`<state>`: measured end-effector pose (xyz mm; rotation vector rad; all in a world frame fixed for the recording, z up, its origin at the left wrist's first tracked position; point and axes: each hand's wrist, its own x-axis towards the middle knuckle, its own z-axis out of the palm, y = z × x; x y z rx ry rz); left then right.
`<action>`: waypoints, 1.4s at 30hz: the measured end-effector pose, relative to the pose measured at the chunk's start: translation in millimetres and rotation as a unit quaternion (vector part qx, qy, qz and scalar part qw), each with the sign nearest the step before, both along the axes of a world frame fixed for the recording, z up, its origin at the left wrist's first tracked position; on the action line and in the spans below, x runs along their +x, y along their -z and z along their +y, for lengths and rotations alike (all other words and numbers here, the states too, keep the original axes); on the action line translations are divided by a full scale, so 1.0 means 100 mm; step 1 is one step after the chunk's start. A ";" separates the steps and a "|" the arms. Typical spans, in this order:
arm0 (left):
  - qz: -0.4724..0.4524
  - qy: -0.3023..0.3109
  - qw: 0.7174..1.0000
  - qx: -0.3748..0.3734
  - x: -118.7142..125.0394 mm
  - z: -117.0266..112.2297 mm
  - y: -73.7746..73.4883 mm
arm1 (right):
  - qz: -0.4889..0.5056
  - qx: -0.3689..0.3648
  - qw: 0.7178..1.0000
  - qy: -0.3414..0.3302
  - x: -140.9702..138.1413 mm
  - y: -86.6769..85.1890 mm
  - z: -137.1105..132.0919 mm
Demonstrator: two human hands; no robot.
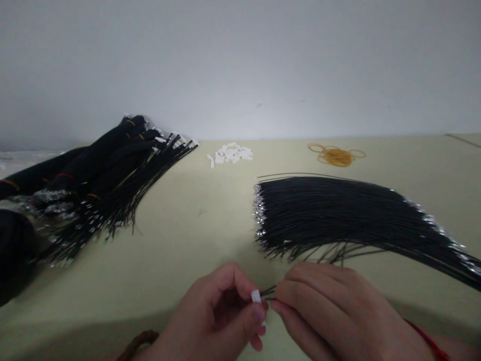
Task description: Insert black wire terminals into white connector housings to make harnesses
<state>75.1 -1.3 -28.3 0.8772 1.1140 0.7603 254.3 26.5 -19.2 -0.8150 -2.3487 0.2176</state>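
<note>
1. Head view, looking forward and down across a pale yellow-green worktop (161,260) that runs back to a plain grey-white wall (240,65).
2. Near the wall stand a small heap of white plastic pieces (230,153) and a loose tangle of amber rubber bands (335,156). To the left lie bundled black wires (101,170), with yellow and red bands around them, and a dark rounded object (15,250) too shadowed to identify. A wide fan of black wires (330,215) spreads just ahead of the hands, its loose strands reaching close to the right hand.
3. The left hand (214,313) has its fingers curled and pinching a small white connector housing (256,296). The right hand (330,311) has its fingers closed on a few black wires (268,292).
4. The housing sits between the hands, just above the near part of the worktop. Its long axis stands nearly upright, while the wires run almost level and point left, their ends meeting it.
5. The housing is a smooth, blocky piece of white plastic. The wires are thin and glossy, and the fan's ends glint with silvery metal. A red cord circles the right wrist (428,338), and a brown beaded band (137,342) circles the left.
</note>
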 end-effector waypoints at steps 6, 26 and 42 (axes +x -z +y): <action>0.003 0.010 1.000 0.004 0.01 0.02 0.00 | -0.036 -0.053 0.998 -0.030 0.05 0.00 0.00; -0.043 -0.032 0.997 -0.055 0.04 0.14 -0.11 | -0.105 0.020 0.994 0.037 0.23 0.12 0.61; -0.103 -0.059 0.992 -0.053 0.01 0.14 -0.01 | -0.066 0.126 0.990 0.015 0.28 0.16 0.66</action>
